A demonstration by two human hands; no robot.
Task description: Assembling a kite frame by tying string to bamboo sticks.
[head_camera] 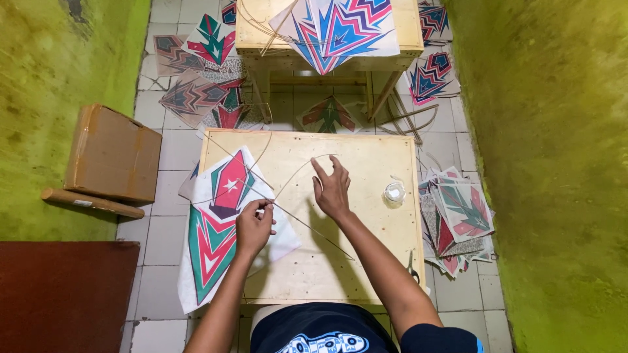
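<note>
Pinching a thin pale bamboo stick (288,216) at its near-left end, the left hand (254,226) closes over it above the stacked red-and-green printed paper sheets (216,229). The right hand (331,188) spreads open, fingertips pressing the curved thin strip (297,171) against the pale wooden table (366,163), seemingly to steady the bend.

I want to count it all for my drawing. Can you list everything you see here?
Near table: one, pale wood, centre.
Far table: one, pale wood, top.
Kite sheets: many, red, green, blue, on tables and floor.
Thin sticks: several, tan, near table.
Small round container: one, clear, table's right.
Cardboard box: one, brown, left floor.
Left hand: grip pinching a stick.
Right hand: fingers spread, on a curved stick.
</note>
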